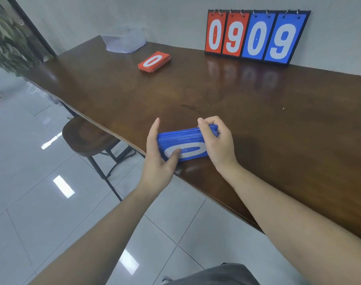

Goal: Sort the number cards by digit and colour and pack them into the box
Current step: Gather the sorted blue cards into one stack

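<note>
We grip the glossy blue card stack (185,144) with both hands' curled fingers (206,128); beyond it on the polished bench (257,112) lies a red stack (154,61).

I stand at a dark wooden worktop (257,120) against a pale wall (155,15); a round stool (87,138) sits on glossy tiles (42,202).

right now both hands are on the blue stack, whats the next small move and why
Probably square the blue card stack on the table, then carry it toward the clear box. The left hand and right hand clamp its two ends, its edges look slightly fanned, and the red card stack already lies near the box.
</note>
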Action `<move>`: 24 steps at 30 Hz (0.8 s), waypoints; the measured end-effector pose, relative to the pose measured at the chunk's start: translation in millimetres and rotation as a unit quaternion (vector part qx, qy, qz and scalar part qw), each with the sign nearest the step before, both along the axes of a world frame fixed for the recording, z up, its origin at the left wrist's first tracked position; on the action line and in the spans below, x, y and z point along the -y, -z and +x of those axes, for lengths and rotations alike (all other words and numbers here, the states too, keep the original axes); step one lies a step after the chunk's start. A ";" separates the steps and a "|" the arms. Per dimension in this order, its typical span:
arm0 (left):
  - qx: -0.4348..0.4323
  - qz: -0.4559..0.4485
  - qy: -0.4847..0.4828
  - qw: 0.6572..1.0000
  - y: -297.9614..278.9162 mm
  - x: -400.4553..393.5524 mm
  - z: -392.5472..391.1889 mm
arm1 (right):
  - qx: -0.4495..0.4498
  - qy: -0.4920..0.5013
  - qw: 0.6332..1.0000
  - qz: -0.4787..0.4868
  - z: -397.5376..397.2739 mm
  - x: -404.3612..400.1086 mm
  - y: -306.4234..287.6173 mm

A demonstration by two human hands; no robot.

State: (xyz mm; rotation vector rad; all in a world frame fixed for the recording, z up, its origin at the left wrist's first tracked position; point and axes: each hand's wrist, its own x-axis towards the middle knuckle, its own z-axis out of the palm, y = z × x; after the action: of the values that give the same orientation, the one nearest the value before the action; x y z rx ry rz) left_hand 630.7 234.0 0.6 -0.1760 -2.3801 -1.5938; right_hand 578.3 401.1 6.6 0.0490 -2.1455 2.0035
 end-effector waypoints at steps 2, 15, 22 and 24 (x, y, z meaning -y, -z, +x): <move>-0.001 -0.013 0.005 1.000 -3.9 1.8 -2.0 | 0.001 0.008 1.000 0.008 -1.4 0.9 0.9; -0.026 -0.079 0.066 0.994 -4.6 17.2 -9.8 | 0.067 0.035 0.997 0.012 -4.2 3.6 -3.9; 0.026 -0.007 0.089 0.996 -19.9 35.5 -16.8 | 0.017 0.101 0.992 0.074 -3.9 28.1 -25.2; 0.042 0.046 0.084 0.995 -25.9 47.5 -15.5 | 0.004 0.101 0.992 0.075 -7.0 39.9 -34.3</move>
State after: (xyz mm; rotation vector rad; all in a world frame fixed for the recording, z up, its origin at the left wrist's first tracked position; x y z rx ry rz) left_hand 615.2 186.5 26.6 -0.3028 -2.4029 -1.8166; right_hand 571.3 361.2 40.9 -0.1478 -2.2037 1.7342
